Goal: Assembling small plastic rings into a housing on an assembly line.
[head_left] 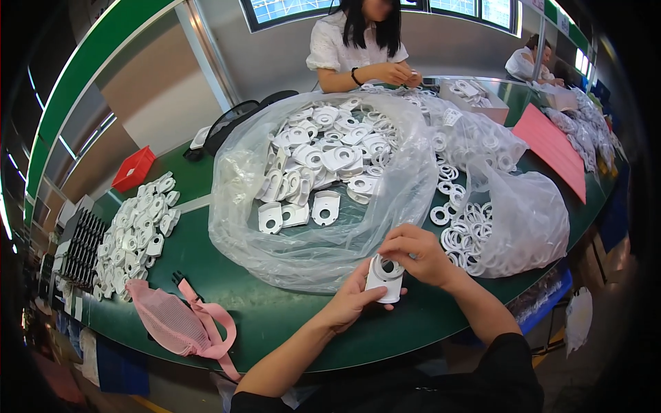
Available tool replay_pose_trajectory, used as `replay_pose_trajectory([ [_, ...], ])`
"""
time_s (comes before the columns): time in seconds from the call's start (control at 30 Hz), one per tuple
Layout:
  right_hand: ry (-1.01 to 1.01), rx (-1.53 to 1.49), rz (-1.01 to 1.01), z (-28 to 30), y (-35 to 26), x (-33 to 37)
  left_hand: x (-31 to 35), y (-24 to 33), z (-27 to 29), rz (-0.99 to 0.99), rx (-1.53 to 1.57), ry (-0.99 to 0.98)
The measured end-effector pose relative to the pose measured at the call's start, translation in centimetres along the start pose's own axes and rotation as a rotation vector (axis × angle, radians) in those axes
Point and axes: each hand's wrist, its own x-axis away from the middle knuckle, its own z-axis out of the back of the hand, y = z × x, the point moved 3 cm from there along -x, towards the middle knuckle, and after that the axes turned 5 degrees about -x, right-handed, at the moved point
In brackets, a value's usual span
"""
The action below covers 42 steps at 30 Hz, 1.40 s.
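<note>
My left hand [348, 303] grips a white plastic housing [384, 292] by its squared lower end, thumb across its front. A white ring [383, 274] lies around the round hole at the housing's upper end. My right hand [421, 256] is closed at that end, its fingertips pinching the ring's rim; its fingers partly hide the contact. Just beyond my hands, a large clear plastic bag [237, 230] lies spread wide around a heap of similar white housings [342, 158]. Right of it, loose white rings [463, 237] spill from another clear bag [533, 220].
At left are a pile of white parts [138, 224], black stacked trays [79, 248], a red bin [133, 169] and a pink mesh pouch [169, 320] with a strap. A pink sheet [551, 151] lies at right. Across the green table [289, 337], another person [358, 51] handles small parts.
</note>
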Motion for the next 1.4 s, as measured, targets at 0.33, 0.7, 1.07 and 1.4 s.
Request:
replay_pose_trajectory([
  [0.33, -0.042, 0.096, 0.048, -0.8, -0.5, 0.2, 0.0, 0.0, 0.2, 0.024, -0.011, -0.014],
  [0.7, -0.020, 0.005, 0.057, -0.6, -0.5, 0.0, 0.1, -0.8, 0.6, -0.014, -0.100, 0.068],
  [1.07, -0.195, -0.305, -0.374, -0.2, 1.1, 0.5, 0.4, 0.6, 0.5, -0.358, -0.874, 0.325],
  [1.4, -0.275, -0.112, -0.267, -1.3, 0.3, 0.5, 0.5, 0.6, 1.2, -0.388, -0.990, 0.454],
])
